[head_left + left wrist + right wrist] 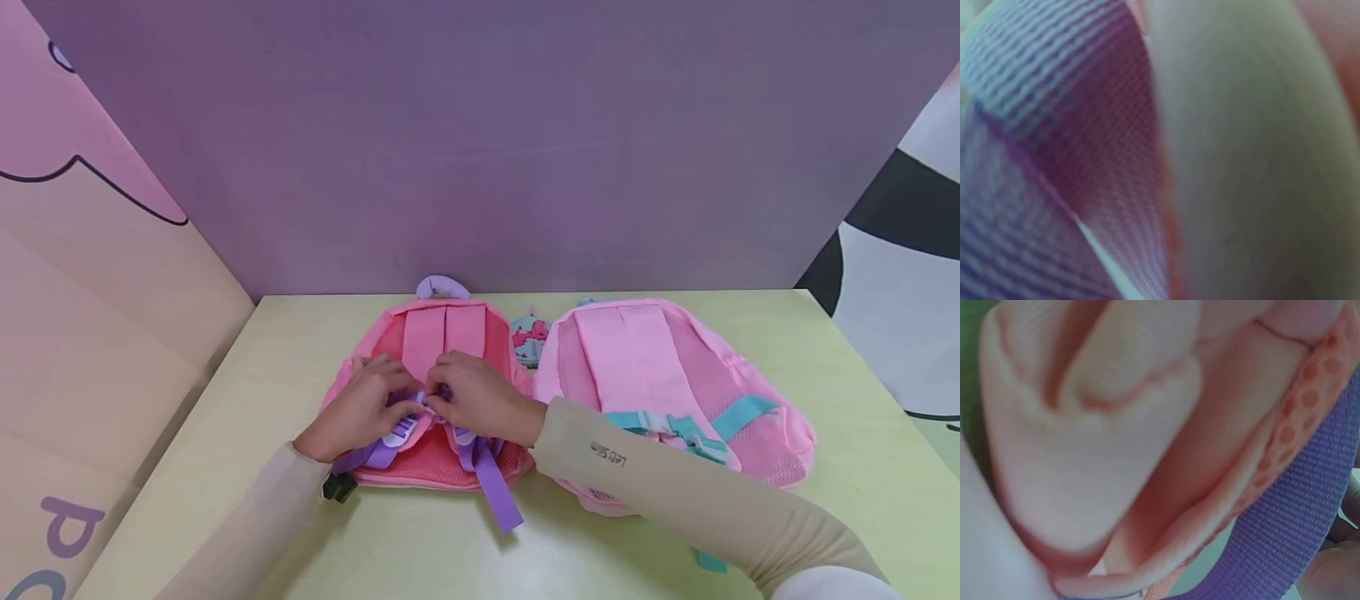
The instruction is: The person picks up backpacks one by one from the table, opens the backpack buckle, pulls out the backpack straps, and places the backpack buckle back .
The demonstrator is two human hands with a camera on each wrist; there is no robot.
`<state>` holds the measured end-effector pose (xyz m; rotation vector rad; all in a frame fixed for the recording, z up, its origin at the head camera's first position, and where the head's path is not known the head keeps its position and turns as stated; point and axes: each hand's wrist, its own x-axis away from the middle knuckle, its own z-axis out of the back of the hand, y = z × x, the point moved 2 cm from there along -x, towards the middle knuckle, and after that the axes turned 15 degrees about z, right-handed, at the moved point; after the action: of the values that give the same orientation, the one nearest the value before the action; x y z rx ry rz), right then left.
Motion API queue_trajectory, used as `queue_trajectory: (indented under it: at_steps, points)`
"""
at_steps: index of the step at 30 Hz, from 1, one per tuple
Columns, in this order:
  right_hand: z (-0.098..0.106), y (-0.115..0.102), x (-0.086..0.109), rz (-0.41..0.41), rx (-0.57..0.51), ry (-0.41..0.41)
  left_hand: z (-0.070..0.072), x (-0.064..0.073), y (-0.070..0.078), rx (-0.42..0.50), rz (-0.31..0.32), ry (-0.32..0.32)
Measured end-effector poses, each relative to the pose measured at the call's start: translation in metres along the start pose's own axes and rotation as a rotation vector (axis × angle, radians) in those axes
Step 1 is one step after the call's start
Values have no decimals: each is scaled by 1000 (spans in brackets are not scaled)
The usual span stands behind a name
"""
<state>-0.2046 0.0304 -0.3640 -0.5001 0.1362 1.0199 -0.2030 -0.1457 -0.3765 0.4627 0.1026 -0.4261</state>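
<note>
A coral-pink backpack [390, 342] lies back side up on the table, its purple webbing straps [497, 492] and pale lilac adjusters [399, 432] facing upward. Over its middle, my left hand [363, 408] pinches a purple chest strap near a small pale buckle [422, 398]. From the other side my right hand [483, 396] pinches the same strap at the buckle, with fingertips close to the left ones. Fingers hide most of the buckle, so whether it is joined is unclear. Purple webbing [1085, 112] fills the left wrist view; pink padded fabric [1097, 475] fills the right.
A lighter pink backpack [630, 350] with teal straps [742, 415] lies to the right, partly under my right sleeve [637, 454]. Between the bags sits a small teal patterned pouch [529, 337]. A purple panel [525, 150] stands behind the table [225, 433].
</note>
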Motion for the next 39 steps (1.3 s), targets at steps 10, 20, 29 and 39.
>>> queue_trajectory:
  at_steps: [10,20,29,39]
  points:
    - [3,1,3,24,6,29,1,0,0,14,-19,2]
    - [2,0,1,26,-7,14,0,-1,-1,7,-18,3]
    - [0,-1,-2,6,-5,7,0,-1,0,7,-7,1]
    - [4,0,1,25,3,36,-1,-1,-1,4,-4,1]
